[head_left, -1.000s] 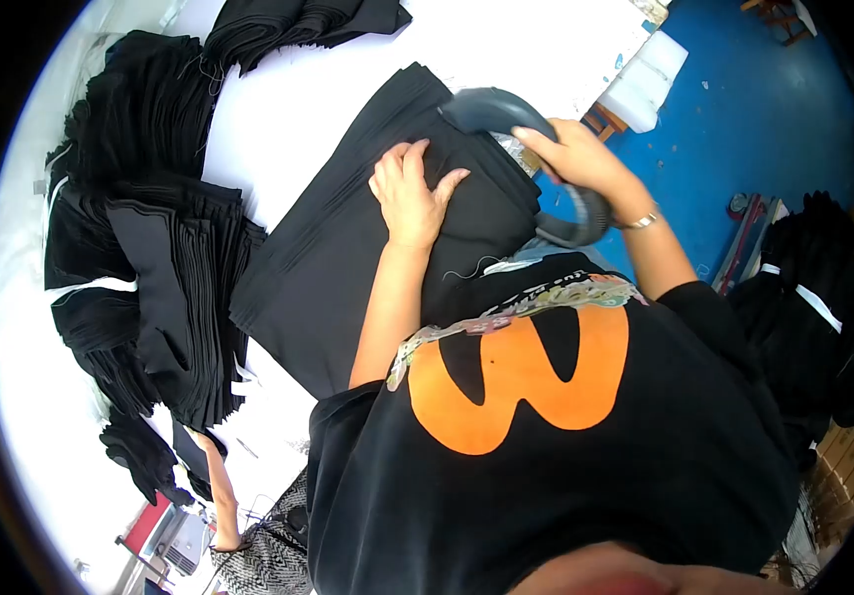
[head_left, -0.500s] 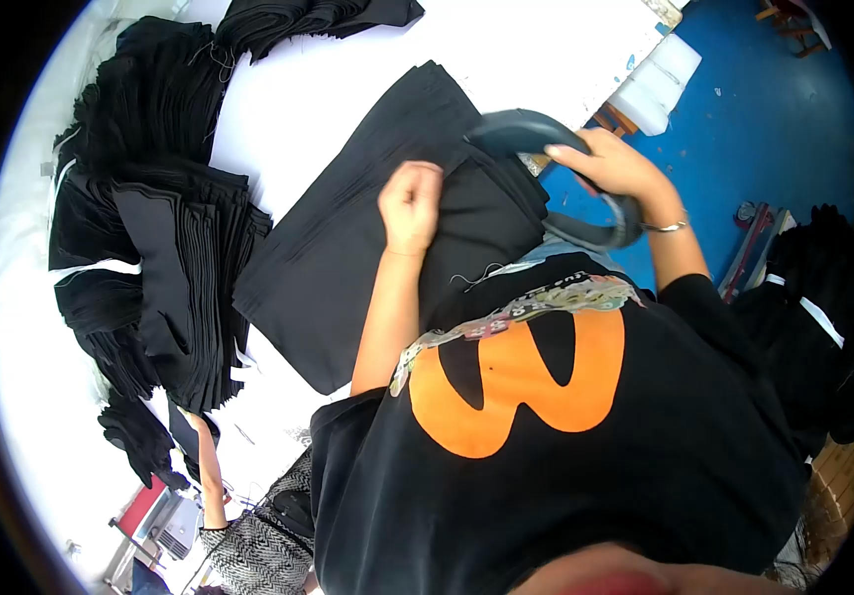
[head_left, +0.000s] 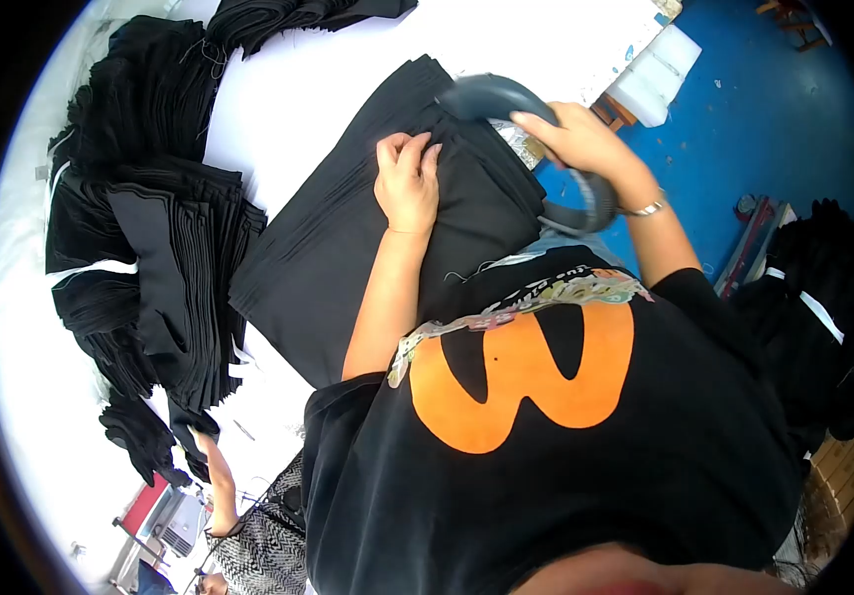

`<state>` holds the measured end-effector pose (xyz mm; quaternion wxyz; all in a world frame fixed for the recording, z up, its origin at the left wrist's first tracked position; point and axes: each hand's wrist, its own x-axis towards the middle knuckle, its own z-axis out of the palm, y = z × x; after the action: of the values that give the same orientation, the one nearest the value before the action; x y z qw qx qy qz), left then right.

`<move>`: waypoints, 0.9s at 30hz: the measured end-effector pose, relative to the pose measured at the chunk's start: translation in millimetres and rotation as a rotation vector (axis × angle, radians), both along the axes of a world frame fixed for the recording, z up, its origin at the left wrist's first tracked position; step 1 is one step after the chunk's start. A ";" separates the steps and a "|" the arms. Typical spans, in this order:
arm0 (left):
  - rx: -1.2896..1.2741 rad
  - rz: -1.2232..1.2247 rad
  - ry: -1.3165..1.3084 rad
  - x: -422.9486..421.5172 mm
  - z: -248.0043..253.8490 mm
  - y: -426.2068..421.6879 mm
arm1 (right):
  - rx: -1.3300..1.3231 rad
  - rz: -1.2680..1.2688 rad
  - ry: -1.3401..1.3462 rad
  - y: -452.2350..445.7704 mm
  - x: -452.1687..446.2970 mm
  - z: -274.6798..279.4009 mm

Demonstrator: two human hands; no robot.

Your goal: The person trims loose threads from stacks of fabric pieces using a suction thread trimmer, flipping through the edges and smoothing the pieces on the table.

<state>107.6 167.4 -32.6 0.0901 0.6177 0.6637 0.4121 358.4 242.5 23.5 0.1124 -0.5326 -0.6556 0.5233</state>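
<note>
A fanned stack of black fabric pieces (head_left: 318, 258) lies on the white table in front of me. My left hand (head_left: 407, 186) rests on its upper part, fingers bent and drawn together on the top layer of cloth. My right hand (head_left: 585, 147) is wrapped round a dark grey curved tool (head_left: 498, 97) with a ribbed lower part. The tool's rounded end is over the upper right edge of the stack, close to my left fingertips; whether it touches the cloth cannot be told.
More black fabric piles (head_left: 174, 268) lie at the left of the white table (head_left: 278, 119), with another at the top. A co-worker's arm (head_left: 219, 481) reaches in at lower left. Tied black bundles (head_left: 808, 327) stand at the right, beyond blue floor (head_left: 724, 129).
My left hand went from spread on the cloth to a fist, then its fingers loosened partly onto the cloth. The tool moved right, then back left and up in my right hand.
</note>
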 end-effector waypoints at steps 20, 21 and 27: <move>-0.214 -0.029 -0.025 -11.1 3.6 8.0 | -0.013 -0.006 -0.031 11.3 -7.7 -1.7; -0.265 -0.019 -0.016 -9.7 9.0 9.6 | -0.038 -0.065 0.066 9.9 -19.9 -12.3; -0.183 -0.078 0.062 -11.9 6.0 2.3 | -0.120 0.124 -0.089 12.3 25.9 10.4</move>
<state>95.6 169.6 -26.6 0.1418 0.6447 0.6765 0.3266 384.3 254.8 33.9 0.0183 -0.5197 -0.6591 0.5434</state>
